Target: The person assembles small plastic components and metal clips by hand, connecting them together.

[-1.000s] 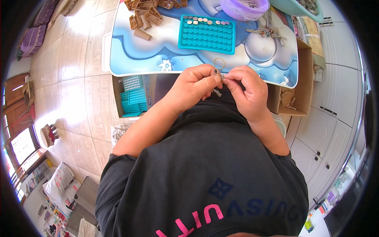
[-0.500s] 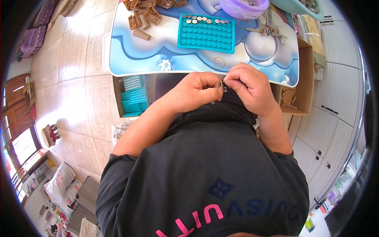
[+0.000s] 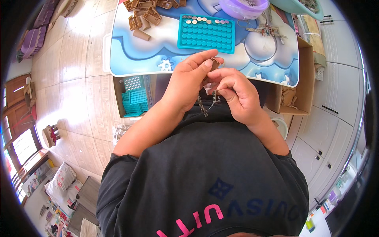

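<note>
Head view: both hands are close together just above the middle of the frame, near the front edge of a blue-and-white worktop (image 3: 134, 55). The left hand (image 3: 184, 77) is closed on a small brown casing (image 3: 216, 62), its thumb and forefinger gripping it, with the toothed end showing beyond the fingertips. The right hand (image 3: 241, 94) is just beside it, its fingers closed in a pinch on a narrow dark strip (image 3: 214, 96) that hangs below the fingertips. A dark twisted strand (image 3: 203, 107) dangles beneath the left hand, against the black shirt (image 3: 205, 158); its upper end is hidden, so I cannot tell what it is joined to.

Beyond the hands, at the upper centre of the frame, a teal tray (image 3: 206, 38) lies flat on the worktop, with small round discs (image 3: 204, 19) seated along its farthest rows. To its left, at the upper left of the worktop, more brown casings (image 3: 152, 15) lie in a loose heap. A purple bowl (image 3: 241, 10) is cut off by the top edge, and a tangle of thin wires (image 3: 268, 31) lies below and to the right of it. At the right, a cardboard box (image 3: 306, 79) stands beside the worktop with brown pieces (image 3: 289, 98) inside. Further teal trays (image 3: 135, 95) are stacked below the worktop's left front edge.
</note>
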`<state>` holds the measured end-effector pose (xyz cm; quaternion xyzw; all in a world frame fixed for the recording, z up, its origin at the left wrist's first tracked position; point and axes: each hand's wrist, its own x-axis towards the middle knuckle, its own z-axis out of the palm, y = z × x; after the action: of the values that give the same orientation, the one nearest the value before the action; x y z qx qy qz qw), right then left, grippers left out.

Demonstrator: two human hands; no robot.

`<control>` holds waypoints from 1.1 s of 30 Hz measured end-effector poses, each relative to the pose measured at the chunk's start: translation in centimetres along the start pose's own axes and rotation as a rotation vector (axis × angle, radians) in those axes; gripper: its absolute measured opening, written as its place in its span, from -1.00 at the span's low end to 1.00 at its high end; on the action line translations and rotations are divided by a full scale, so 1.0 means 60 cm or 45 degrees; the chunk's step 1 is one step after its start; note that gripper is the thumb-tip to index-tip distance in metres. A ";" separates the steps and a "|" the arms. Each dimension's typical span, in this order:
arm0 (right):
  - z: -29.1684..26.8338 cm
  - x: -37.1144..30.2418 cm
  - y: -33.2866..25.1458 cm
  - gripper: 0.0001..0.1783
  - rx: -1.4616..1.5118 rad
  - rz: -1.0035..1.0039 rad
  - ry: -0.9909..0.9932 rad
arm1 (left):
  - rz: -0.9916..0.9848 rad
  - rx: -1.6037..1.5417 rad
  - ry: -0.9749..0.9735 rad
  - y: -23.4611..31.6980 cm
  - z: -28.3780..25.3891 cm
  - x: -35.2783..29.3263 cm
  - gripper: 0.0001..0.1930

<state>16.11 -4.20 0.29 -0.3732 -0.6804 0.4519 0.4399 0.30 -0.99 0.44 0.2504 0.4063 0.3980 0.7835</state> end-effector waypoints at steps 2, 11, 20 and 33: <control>0.006 -0.001 0.007 -0.97 0.035 0.007 0.068 | -0.043 -0.061 0.008 0.001 -0.002 0.002 -0.65; -0.009 0.010 0.000 -0.94 -0.191 0.025 0.327 | -0.175 -0.394 -0.279 -0.008 -0.018 -0.002 -0.69; -0.010 0.018 0.004 -0.92 -0.342 -0.091 0.477 | -0.244 -0.579 -0.414 -0.018 -0.015 -0.004 -0.67; -0.014 0.026 0.001 -0.90 -0.504 -0.190 0.421 | -0.240 -0.509 -0.306 -0.008 -0.007 -0.009 -0.65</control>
<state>16.36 -2.52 0.80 -0.4695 -0.7002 0.2091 0.4956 -0.03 -1.66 0.13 0.0970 0.2451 0.3629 0.8938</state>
